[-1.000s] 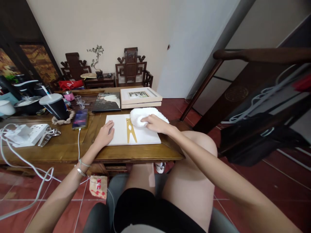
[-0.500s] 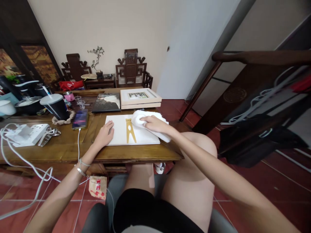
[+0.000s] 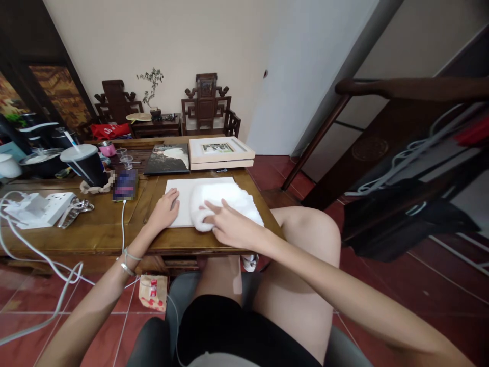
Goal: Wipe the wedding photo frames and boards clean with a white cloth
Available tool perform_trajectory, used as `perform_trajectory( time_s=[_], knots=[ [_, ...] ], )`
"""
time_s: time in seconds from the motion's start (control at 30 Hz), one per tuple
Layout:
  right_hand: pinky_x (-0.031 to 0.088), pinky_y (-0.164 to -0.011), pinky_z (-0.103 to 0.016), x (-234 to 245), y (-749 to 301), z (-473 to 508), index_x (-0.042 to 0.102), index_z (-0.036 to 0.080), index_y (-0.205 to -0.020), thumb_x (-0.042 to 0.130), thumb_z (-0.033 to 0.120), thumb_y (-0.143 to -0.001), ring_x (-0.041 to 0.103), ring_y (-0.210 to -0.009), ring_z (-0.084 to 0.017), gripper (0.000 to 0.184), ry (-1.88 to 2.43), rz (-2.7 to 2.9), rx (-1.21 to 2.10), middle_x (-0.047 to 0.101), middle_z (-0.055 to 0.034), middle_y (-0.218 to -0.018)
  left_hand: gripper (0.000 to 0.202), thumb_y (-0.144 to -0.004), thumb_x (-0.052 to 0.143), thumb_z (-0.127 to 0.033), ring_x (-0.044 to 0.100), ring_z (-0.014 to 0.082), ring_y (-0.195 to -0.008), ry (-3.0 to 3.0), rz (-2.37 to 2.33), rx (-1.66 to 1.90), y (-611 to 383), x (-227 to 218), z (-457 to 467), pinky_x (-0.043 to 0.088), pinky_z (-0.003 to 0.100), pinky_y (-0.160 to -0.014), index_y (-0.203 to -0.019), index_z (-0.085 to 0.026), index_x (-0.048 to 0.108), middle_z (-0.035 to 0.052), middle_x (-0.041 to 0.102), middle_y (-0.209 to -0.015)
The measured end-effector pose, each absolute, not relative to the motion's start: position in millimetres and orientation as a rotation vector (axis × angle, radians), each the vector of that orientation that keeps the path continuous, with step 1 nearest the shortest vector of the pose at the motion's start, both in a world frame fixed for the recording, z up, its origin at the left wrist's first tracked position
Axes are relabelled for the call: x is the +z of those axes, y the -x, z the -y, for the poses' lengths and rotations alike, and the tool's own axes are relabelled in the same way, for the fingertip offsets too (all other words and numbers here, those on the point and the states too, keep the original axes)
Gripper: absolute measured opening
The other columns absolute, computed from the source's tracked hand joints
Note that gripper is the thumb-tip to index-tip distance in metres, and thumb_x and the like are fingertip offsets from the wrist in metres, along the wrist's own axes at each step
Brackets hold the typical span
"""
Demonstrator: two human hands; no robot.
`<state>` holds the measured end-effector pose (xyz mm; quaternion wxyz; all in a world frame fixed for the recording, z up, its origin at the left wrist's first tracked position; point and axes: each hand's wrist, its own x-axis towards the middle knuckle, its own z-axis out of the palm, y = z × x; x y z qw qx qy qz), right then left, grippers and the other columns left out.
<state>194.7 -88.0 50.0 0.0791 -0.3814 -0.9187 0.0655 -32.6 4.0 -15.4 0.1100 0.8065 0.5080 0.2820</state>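
My right hand (image 3: 233, 223) presses a fluffy white towel (image 3: 229, 196) down onto a white board (image 3: 179, 191), its fingers partly sunk into the fabric. Most of the board's right and middle lies under this towel, which also hides a yellow A-shaped figure on the board that showed earlier. At the left edge of the board rests my left hand (image 3: 166, 208), fingers stretched out over the edge, holding nothing. The board lies flat near the front of the wooden table (image 3: 114, 234).
Behind the board are a pale framed picture (image 3: 221, 153) and a dark picture (image 3: 167, 159). To the left stand a phone (image 3: 125, 184) on a cable, a black cup (image 3: 87, 165) with a straw, keys (image 3: 75, 211) and a white power strip (image 3: 46, 209). A paper bag (image 3: 153, 293) sits below.
My right hand has moved the towel left and toward me, spreading it over the yellow figure. My left hand stays at the board's edge.
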Motion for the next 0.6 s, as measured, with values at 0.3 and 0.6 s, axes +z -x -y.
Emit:
perform_trajectory(
  time_s=[0.3,0.6],
  knots=[
    [0.038,-0.099,-0.044,74.1,-163.7,42.1,0.069,0.013,-0.106,0.043,0.004,-0.079,0.052,-0.125,-0.031,0.038,1.391,2.801,0.086,0.067,-0.0179,-0.112,0.046,-0.088,0.041,-0.026,0.04,0.0273,-0.139,-2.343,-1.49,0.816,32.5,-14.0,-3.3,0.028,0.046,-0.117,-0.128,-0.009,0.059,0.0159,0.048,-0.145],
    [0.026,-0.107,-0.062,43.5,-125.1,1.4,0.065,0.011,-0.112,0.046,0.009,-0.081,0.043,-0.13,-0.034,0.037,1.214,2.823,-0.111,0.056,-0.0206,-0.132,0.043,-0.091,0.041,-0.034,0.054,0.0256,-0.126,-1.717,-1.411,1.266,36.5,-7.3,-10.5,0.037,0.042,-0.111,-0.121,-0.016,0.065,0.0075,0.065,-0.129]
  ],
)
